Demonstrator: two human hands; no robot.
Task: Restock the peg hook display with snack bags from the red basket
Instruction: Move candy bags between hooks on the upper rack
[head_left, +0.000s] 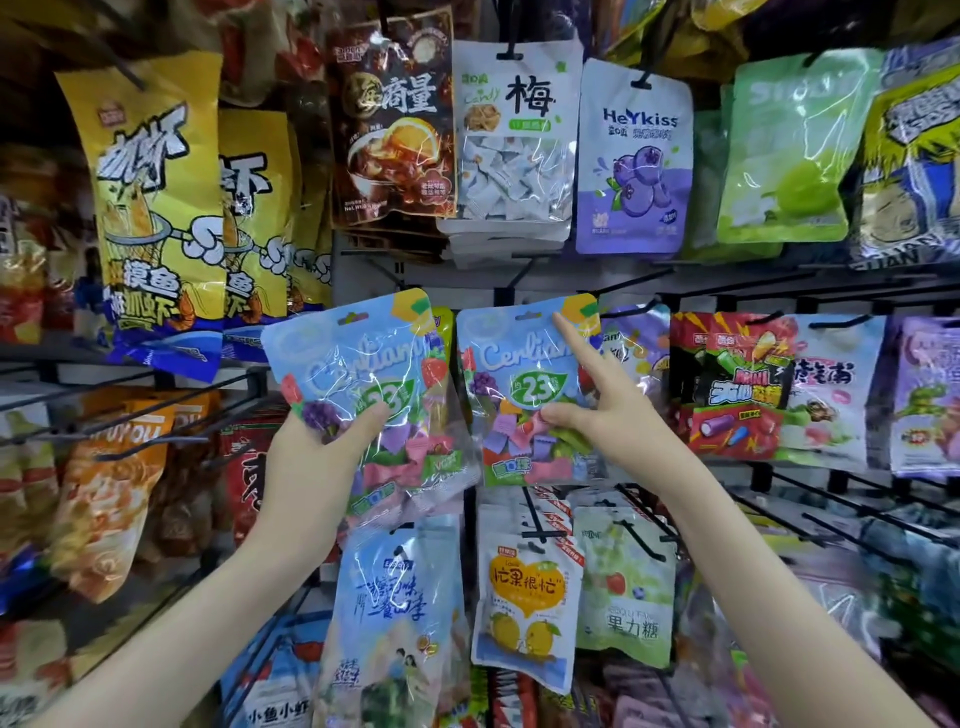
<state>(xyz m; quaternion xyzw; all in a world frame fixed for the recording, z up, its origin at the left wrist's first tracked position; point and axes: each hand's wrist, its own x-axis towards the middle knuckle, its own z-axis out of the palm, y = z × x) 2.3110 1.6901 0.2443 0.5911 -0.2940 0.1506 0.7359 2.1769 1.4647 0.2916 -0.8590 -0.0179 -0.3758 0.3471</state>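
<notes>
Two identical light-blue candy bags marked "23" are in the middle of the peg display. My left hand (332, 431) grips the left bag (358, 374) by its lower part, tilted and held in front of the hooks. The right bag (524, 384) hangs against the display. My right hand (587, 405) touches it: the index finger points up along the bag's top right corner and the thumb lies across its middle. The red basket is out of view.
Hanging snack bags fill the wall: yellow shrimp-snack bags (161, 208) at left, a purple blueberry bag (634, 156) above, a mango bag (524, 597) below. Bare black peg hooks (156, 410) jut out at left and at lower right (852, 514).
</notes>
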